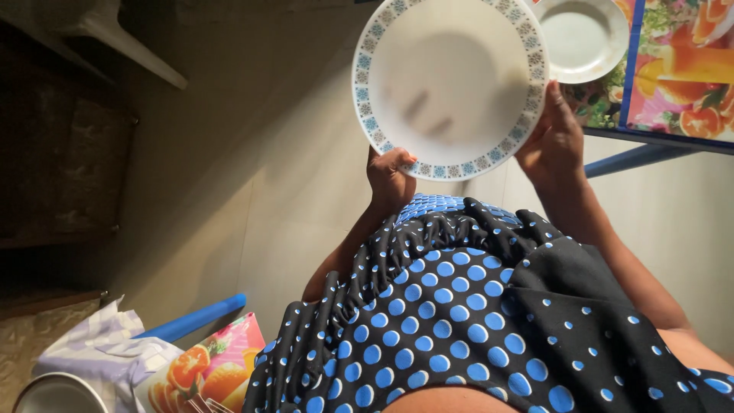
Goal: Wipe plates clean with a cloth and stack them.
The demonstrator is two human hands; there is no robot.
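A round white plate (pixel 449 84) with a blue-patterned rim, tilted face toward the camera, held at its edge.

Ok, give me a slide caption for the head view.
Both hands, left hand and right hand, hold a blue-patterned white plate.

Glossy, seemingly ceramic plate (pixel 451 84)

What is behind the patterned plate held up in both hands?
Behind the patterned plate, the left hand and right hand grip its rim; finger shadows show through it. A plain plate on the fruit-print table is partly covered. The floor lies beyond.
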